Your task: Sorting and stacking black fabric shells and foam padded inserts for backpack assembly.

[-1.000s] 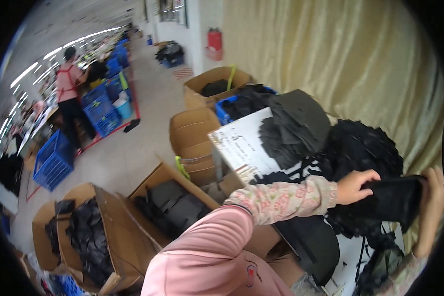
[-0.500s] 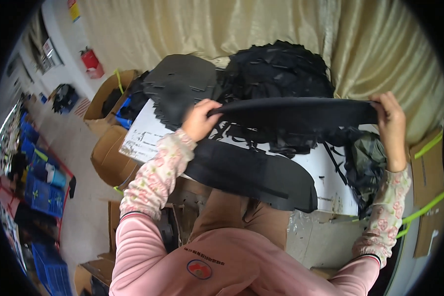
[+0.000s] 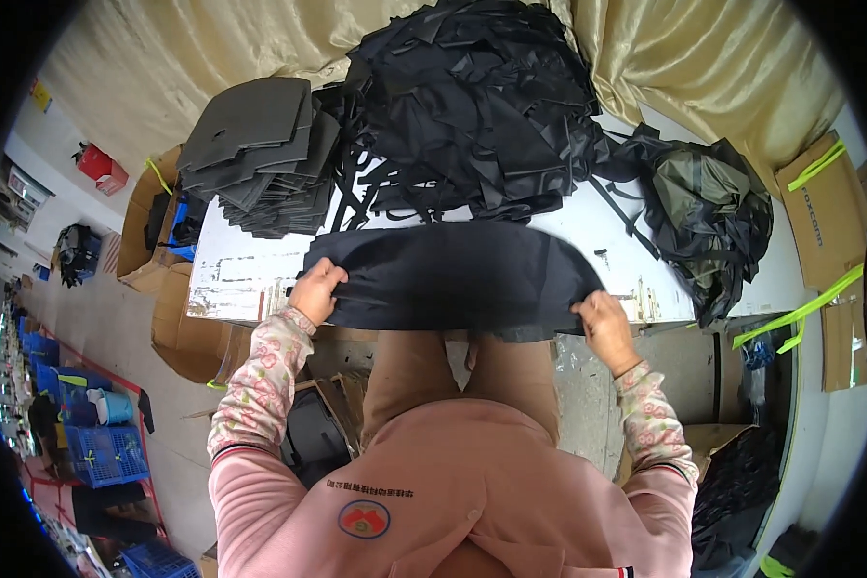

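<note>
A long black fabric panel (image 3: pixel 453 275) with an arched far edge stretches between my two hands at the table's front edge. At its left end my left hand (image 3: pixel 318 291) is closed, pinching the cloth. Its right end is pinched in my closed right hand (image 3: pixel 605 332). The panel covers most of whatever lies beneath it. Just beyond it rises a large heap of black fabric pieces (image 3: pixel 467 106), with thin straps trailing at its left. A stack of dark grey flat panels (image 3: pixel 250 144) stands to the left of the heap.
The white table (image 3: pixel 236 275) has a scuffed front edge. On its right lies a crumpled black and olive fabric bundle (image 3: pixel 708 197). Open cardboard boxes (image 3: pixel 188 318) stand to the left, below table height. Another cardboard box (image 3: pixel 814 217) with yellow-green straps is at the right. A beige curtain (image 3: pixel 703 58) hangs behind.
Both hands have come down and nearer to me, bringing the panel from above the table to its front edge, over the black piece lying there. My view has shifted too.
</note>
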`<act>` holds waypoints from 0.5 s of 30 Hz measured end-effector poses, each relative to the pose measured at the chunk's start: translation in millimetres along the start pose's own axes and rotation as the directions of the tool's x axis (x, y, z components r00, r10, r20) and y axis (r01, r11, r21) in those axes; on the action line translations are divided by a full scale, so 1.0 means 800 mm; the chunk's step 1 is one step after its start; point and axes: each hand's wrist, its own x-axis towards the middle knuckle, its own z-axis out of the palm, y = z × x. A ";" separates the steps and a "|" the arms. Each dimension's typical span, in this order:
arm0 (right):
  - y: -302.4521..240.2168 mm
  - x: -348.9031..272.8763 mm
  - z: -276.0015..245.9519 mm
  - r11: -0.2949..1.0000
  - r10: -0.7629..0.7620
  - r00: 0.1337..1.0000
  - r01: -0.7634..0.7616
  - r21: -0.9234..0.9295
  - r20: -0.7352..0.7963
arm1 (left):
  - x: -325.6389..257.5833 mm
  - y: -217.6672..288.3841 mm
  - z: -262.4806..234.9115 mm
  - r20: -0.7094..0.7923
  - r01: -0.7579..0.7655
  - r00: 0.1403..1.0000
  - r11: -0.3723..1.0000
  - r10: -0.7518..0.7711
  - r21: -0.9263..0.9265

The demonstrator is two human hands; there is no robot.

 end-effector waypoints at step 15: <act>-0.067 -0.001 0.059 0.992 -0.128 0.906 0.118 0.048 0.403 | 0.012 -0.010 -0.019 0.144 -0.094 0.986 0.995 0.088 0.035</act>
